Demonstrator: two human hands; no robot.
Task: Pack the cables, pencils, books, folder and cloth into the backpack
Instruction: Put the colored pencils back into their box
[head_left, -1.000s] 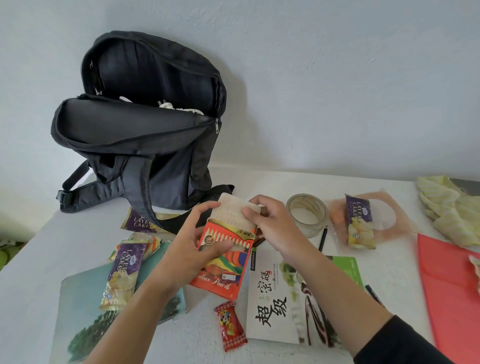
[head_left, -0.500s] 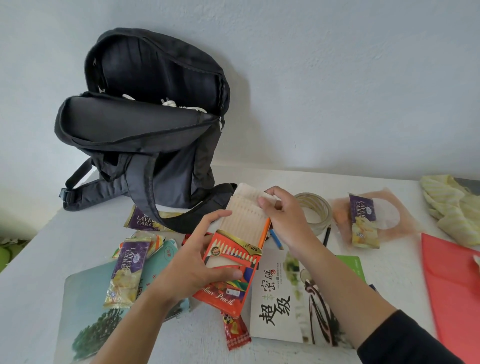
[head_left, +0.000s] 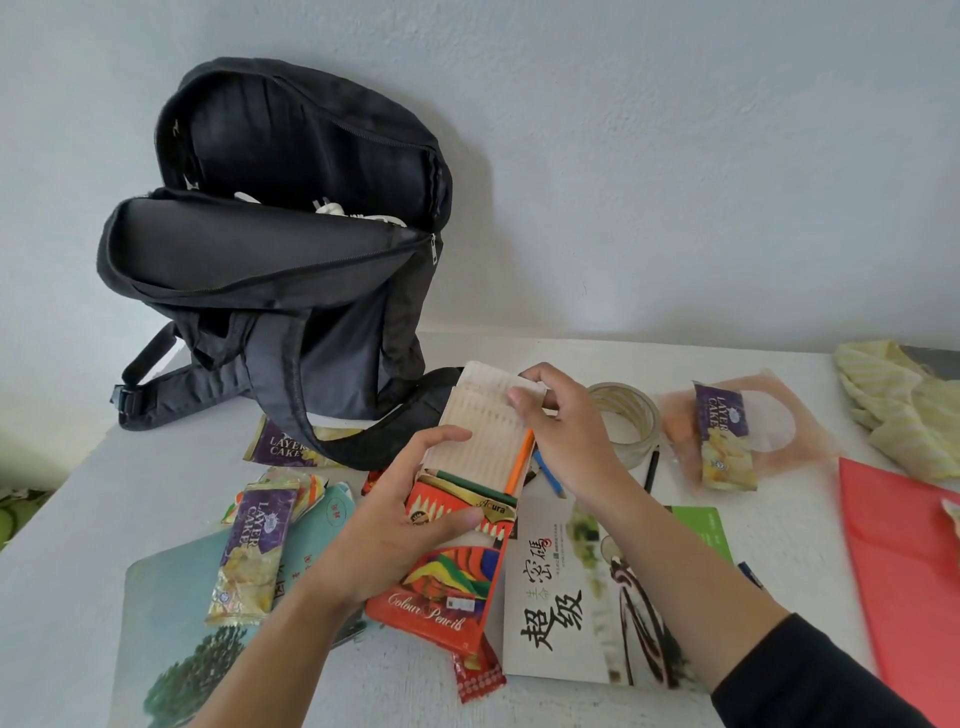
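Your left hand (head_left: 395, 525) grips the pencil box (head_left: 447, 592) steady while your right hand (head_left: 566, 436) pinches its white tray (head_left: 478, 431), sticking partway out, probably to reload loose pencils (head_left: 549, 477). The open backpack (head_left: 270, 260) stands just behind.

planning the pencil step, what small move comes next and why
Probably the right hand releases the white ribbed tray and picks up the loose blue pencil beside it: the left hand holds the orange cardboard pencil box, tray slid out, mostly unfilled.

Red folder (head_left: 904, 561) partly beyond right edge
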